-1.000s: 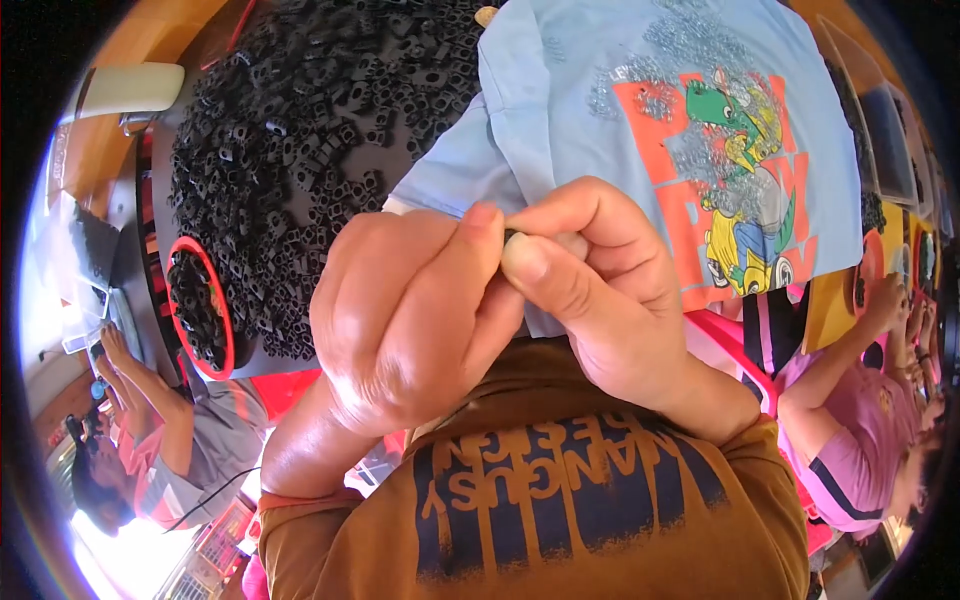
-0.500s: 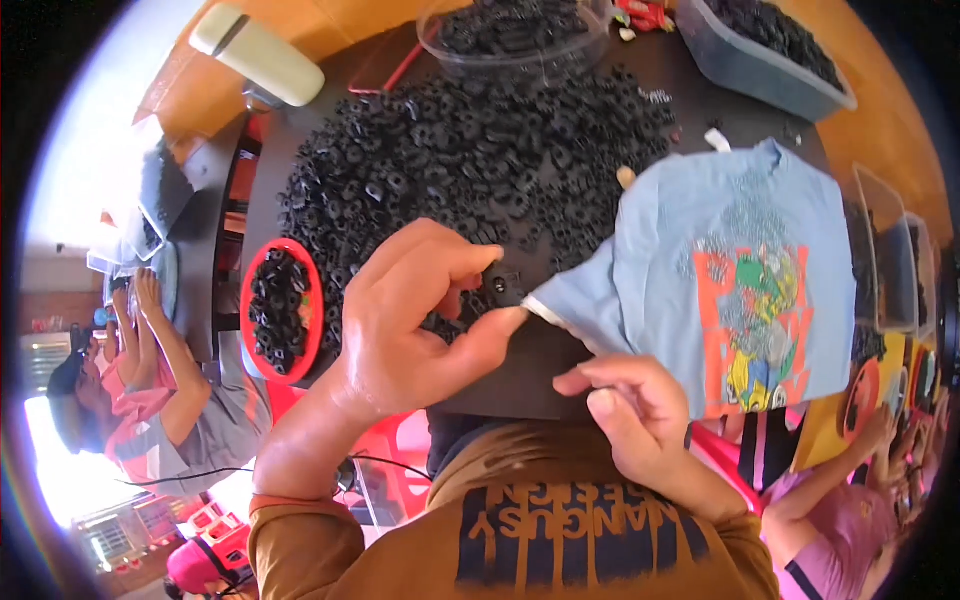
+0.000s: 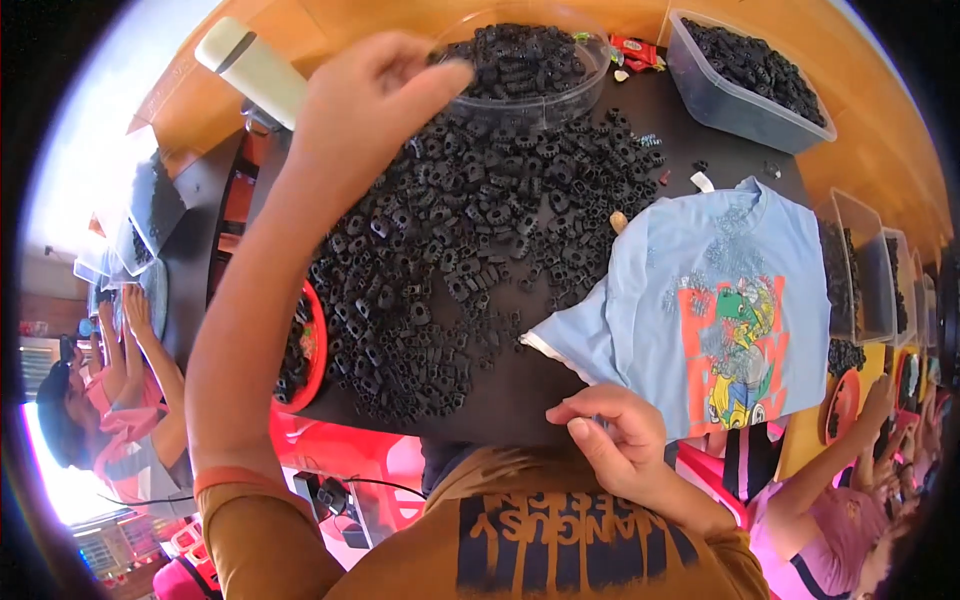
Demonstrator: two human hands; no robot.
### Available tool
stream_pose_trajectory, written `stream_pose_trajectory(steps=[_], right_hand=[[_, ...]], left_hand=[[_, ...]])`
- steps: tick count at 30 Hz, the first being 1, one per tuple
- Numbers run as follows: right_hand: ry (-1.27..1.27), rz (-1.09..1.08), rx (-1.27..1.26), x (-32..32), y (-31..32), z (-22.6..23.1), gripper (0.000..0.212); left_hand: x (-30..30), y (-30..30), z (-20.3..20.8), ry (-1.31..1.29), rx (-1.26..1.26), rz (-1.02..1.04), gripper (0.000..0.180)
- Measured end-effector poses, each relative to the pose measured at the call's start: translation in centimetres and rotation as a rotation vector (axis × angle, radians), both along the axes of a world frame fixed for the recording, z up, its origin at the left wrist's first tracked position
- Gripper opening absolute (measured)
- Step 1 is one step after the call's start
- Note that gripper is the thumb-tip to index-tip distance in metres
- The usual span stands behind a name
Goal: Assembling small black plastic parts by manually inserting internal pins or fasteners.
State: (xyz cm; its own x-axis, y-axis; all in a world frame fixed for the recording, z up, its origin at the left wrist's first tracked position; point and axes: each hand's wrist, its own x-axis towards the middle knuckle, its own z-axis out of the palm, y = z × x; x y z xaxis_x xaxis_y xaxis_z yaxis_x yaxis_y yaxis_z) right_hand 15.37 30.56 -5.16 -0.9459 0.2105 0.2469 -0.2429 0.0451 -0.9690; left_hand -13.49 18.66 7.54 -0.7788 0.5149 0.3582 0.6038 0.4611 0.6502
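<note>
My left hand (image 3: 372, 105) reaches out over the left rim of a round clear tub (image 3: 545, 110) partly filled with small black parts. Its fingers are curled, and whatever lies between them and the thumb is too dark against the tub to make out. My right hand (image 3: 618, 438) hovers at the table's near edge beside a light blue T-shirt (image 3: 650, 290) with a cartoon print; its fingers are loosely bent, thumb and index apart, with nothing visible between them. A wide heap of small black moulded parts (image 3: 470, 200) covers the middle of the dark table.
A red-rimmed bowl (image 3: 318, 350) of black parts sits at the left. At the far right stands a rectangular clear bin (image 3: 740, 115) of similar parts. A pale bottle (image 3: 255, 75) is at the far left. Co-workers sit on both sides; more bins (image 3: 865, 265) stand to the right.
My left hand has swung from the near side of the heap out to the round tub. The right hand has dropped slightly toward me, and the view has shifted a little.
</note>
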Motion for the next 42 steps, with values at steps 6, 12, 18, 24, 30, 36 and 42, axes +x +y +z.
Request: stream_pose_trajectory(steps=[6, 12, 18, 24, 30, 36, 42], right_hand=[[0.001, 0.002, 0.069, 0.2, 0.1, -0.5, 0.014], [0.111, 0.039, 0.107, -0.2, -0.1, -1.2, 0.018], [0.172, 0.054, 0.209, -0.7, -0.3, -1.3, 0.021], [0.184, 0.006, 0.241, -0.6, -0.6, -1.6, 0.023], [0.193, -0.03, 0.241, -0.6, -0.9, -1.6, 0.022], [0.23, -0.029, 0.248, -0.8, -0.8, -1.6, 0.021], [0.252, -0.043, 0.23, -0.7, -0.6, -1.7, 0.022]], left_hand=[[-0.6, 2.0, -0.2, -0.147, -0.165, -0.023, 0.054], [6.4, -3.6, -4.5, 0.183, -0.133, -0.234, 0.04], [13.2, -8.5, -7.4, 0.027, -0.225, -0.129, 0.016], [13.1, -7.9, -8.9, 0.109, -0.223, -0.166, 0.016], [11.6, -6.8, -9.6, 0.23, -0.385, -0.22, 0.014], [10.6, -6.8, -9.1, 0.175, -0.339, -0.196, 0.013], [9.5, -4.6, -9.7, 0.255, -0.359, -0.246, 0.013]])
